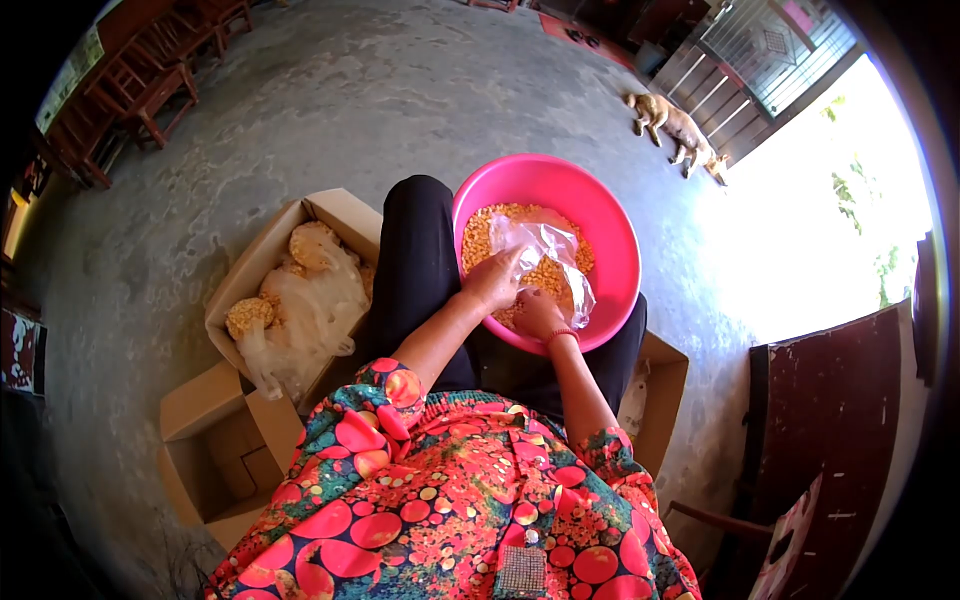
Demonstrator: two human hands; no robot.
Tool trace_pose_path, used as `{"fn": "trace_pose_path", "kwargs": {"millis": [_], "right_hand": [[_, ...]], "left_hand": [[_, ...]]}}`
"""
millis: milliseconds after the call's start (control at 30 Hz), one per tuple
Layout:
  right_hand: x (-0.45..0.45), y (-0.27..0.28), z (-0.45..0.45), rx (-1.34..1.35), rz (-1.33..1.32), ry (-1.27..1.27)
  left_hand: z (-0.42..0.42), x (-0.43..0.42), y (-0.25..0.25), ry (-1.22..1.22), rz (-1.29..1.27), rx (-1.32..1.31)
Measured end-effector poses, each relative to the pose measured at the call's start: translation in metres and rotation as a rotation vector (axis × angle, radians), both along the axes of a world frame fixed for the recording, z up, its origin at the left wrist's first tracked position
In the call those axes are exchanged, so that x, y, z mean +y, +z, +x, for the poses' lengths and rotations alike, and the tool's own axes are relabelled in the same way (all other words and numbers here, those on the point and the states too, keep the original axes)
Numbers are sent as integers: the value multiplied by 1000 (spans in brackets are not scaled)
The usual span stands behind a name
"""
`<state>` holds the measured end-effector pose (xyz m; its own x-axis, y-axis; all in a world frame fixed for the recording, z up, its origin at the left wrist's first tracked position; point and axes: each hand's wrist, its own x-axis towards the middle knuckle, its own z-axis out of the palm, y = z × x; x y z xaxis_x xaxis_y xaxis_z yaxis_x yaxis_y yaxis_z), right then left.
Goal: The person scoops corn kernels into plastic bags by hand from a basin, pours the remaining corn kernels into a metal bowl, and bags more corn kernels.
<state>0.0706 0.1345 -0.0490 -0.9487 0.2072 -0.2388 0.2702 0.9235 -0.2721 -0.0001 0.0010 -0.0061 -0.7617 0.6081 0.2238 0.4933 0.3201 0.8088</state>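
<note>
- Left hand (490,281): the fingers are drawn together, pinching the edge of a clear plastic bag (540,240) inside the pink basin (622,255).
- Right hand (541,316): the fingers curl inward against the bag's near side, low in the basin; their tips are hidden, so I cannot tell whether they clamp the film or kernels.
- The left forearm (440,340) slants in from the basin's near left, with the back of the hand up and the fingers pointing away and rightward.
- The right forearm (582,385) crosses the basin's near rim, leaning slightly left, a red bracelet (562,333) at the wrist. The two hands are near each other.
- The bag is crumpled over the yellow-orange kernels (480,235) in the basin, its long axis running diagonally from far left to near right. Which way its mouth faces is unclear.
- Left of the basin, past the knee in black trousers (420,260), a cardboard box (345,215) holds round grainy cakes (314,246) and a milky plastic bag (315,310).
- Well beyond the basin, to its far right, a dog (675,128) lies on its side.
</note>
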Motion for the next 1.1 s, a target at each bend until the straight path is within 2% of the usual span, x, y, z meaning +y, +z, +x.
{"fn": "trace_pose_path", "kwargs": {"millis": [67, 100, 167, 300, 400, 500, 600, 667, 700, 767, 800, 1033, 1100], "right_hand": [[7, -21, -2, 80, 55, 136], [1, -9, -2, 81, 55, 136], [-16, 30, 0, 11, -258, 370], [-13, 19, -2, 94, -230, 401], [-8, 8, -3, 117, -327, 348], [5, -7, -7, 201, -296, 441], [10, -10, -7, 185, -406, 395], [11, -10, -5, 105, -674, 327], [7, 5, -2, 104, -674, 328], [-6, 51, 6, -172, -1058, -62], [-5, 50, 7, -173, -1058, -62], [10, 39, 6, 143, -1266, -397], [17, 28, 4, 377, -1369, -537]], "left_hand": [[-2, 1, -5, 0, -10, -10], [-3, 1, -9, -12, 14, 20], [-3, 2, -11, -25, 38, 49], [-4, 2, -13, -41, 17, 55], [-3, 2, -12, -53, -8, 72], [-3, 2, -9, -56, -43, 43], [-3, 1, -8, -56, -54, 18], [-3, 2, -9, -54, -56, 3], [-4, 3, -13, -42, -20, 30], [-4, 2, -14, -29, 16, 56], [-3, 1, -10, -23, 2, 31], [-3, 1, -11, -18, 21, 49], [-5, 2, -14, -27, 6, 52]]}}
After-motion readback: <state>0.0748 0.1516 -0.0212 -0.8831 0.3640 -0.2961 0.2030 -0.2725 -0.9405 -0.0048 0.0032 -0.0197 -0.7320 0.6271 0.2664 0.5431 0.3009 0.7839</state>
